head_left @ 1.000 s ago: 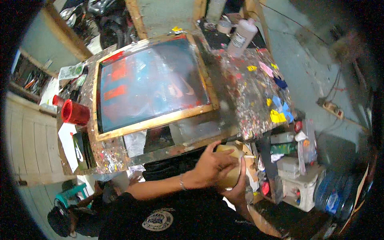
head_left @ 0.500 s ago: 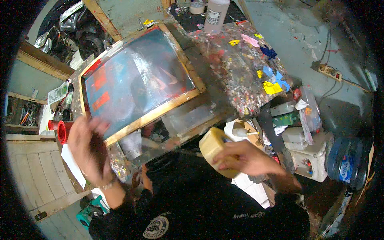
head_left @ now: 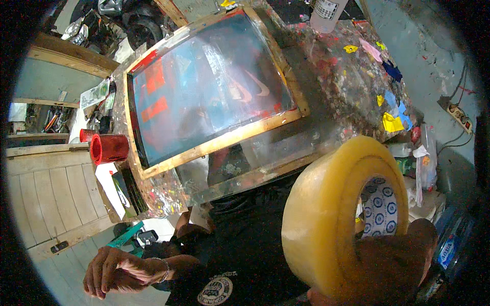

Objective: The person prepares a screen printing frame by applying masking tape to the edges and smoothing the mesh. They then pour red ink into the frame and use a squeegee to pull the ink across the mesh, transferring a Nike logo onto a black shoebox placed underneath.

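Note:
Close to the camera at lower right, my right hand [head_left: 390, 260] grips a wide roll of clear yellowish packing tape [head_left: 314, 219]. Its fingers reach into the printed cardboard core, and part of the hand is dark and cut off by the lower edge. At lower left my left hand [head_left: 120, 273] hangs with loosely bent fingers and no visible object in them. A bracelet circles that wrist. Beyond both hands a wood-framed printing screen [head_left: 204, 92] lies tilted on the paint-stained table, its mesh showing blue-grey and red patches.
Red cylinders, the nearer an open tube [head_left: 109, 149], sit left of the screen. Yellow, pink and blue scraps [head_left: 392, 122] lie on the speckled board at right. A pale bottle [head_left: 326, 15] stands at the back. A power strip [head_left: 459, 118] hangs on the right wall.
The tape roll in my right hand has come up much nearer the camera. My left hand has dropped away from the screen's near corner to the lower left. The view has shifted.

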`<state>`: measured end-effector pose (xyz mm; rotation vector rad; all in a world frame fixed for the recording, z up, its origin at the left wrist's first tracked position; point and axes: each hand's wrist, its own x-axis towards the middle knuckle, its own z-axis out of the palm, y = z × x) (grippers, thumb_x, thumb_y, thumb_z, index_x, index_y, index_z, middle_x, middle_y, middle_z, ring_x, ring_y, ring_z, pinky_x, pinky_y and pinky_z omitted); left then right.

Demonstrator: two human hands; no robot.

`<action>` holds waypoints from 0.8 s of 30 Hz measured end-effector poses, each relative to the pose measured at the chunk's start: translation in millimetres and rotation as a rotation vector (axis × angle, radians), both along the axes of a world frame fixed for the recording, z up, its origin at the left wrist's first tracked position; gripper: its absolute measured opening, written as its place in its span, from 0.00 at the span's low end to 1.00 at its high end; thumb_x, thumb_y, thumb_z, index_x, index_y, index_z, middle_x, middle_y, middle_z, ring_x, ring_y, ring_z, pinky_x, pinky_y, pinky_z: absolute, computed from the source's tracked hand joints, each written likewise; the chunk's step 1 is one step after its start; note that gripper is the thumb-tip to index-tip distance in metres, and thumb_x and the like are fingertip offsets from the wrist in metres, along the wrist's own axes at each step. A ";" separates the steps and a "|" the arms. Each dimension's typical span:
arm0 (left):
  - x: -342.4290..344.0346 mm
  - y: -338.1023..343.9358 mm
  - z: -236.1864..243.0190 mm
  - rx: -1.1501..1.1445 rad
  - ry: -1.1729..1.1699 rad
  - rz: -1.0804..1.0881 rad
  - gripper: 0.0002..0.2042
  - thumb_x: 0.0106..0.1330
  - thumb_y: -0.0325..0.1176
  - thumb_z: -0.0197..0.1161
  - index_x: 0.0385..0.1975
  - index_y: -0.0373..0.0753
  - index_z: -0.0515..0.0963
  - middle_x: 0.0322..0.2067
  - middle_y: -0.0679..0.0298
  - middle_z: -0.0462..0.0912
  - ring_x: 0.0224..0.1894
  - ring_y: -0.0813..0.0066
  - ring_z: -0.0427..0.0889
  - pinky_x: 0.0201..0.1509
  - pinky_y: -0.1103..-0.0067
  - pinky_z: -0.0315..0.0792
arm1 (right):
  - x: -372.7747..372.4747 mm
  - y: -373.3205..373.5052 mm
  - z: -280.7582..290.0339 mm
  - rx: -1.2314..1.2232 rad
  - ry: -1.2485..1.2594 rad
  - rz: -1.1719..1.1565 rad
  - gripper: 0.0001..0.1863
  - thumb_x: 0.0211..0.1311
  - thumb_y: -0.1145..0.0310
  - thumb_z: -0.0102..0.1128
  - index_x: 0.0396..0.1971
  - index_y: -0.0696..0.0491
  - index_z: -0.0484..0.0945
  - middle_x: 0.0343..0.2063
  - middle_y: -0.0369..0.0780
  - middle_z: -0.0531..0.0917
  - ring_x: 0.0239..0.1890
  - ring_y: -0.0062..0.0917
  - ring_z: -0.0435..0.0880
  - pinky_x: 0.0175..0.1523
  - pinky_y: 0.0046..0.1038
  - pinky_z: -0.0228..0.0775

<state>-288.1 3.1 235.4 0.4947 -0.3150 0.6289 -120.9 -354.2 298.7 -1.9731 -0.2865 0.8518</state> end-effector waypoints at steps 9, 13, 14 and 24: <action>49.3 -32.2 -19.3 -0.180 -0.086 0.016 0.08 0.74 0.33 0.57 0.42 0.36 0.81 0.38 0.64 0.87 0.42 0.76 0.85 0.47 0.73 0.81 | 21.0 -8.8 -12.3 -0.135 0.026 0.009 0.33 0.51 0.62 0.79 0.57 0.56 0.78 0.54 0.41 0.83 0.56 0.27 0.83 0.66 0.32 0.70; 79.6 -44.0 -29.7 -0.290 -0.168 0.017 0.09 0.75 0.34 0.57 0.41 0.37 0.81 0.36 0.65 0.87 0.40 0.77 0.85 0.46 0.74 0.82 | 35.7 -15.0 -14.3 -0.224 -0.007 0.004 0.32 0.51 0.64 0.79 0.56 0.57 0.78 0.54 0.42 0.84 0.56 0.27 0.84 0.65 0.32 0.71; 83.4 -40.4 -28.1 -0.298 -0.188 0.024 0.09 0.75 0.34 0.57 0.41 0.37 0.81 0.36 0.65 0.87 0.40 0.77 0.85 0.46 0.74 0.82 | 38.8 -11.6 -18.8 -0.227 -0.014 0.010 0.32 0.51 0.64 0.79 0.56 0.57 0.79 0.54 0.42 0.84 0.56 0.27 0.84 0.65 0.32 0.71; 115.9 -46.0 -14.2 -0.393 0.086 -0.059 0.07 0.69 0.26 0.64 0.43 0.45 0.80 0.35 0.68 0.84 0.35 0.77 0.84 0.45 0.69 0.80 | 177.6 -104.7 -186.7 -0.482 -0.828 -0.231 0.12 0.63 0.63 0.66 0.45 0.49 0.86 0.34 0.50 0.87 0.36 0.45 0.87 0.43 0.42 0.78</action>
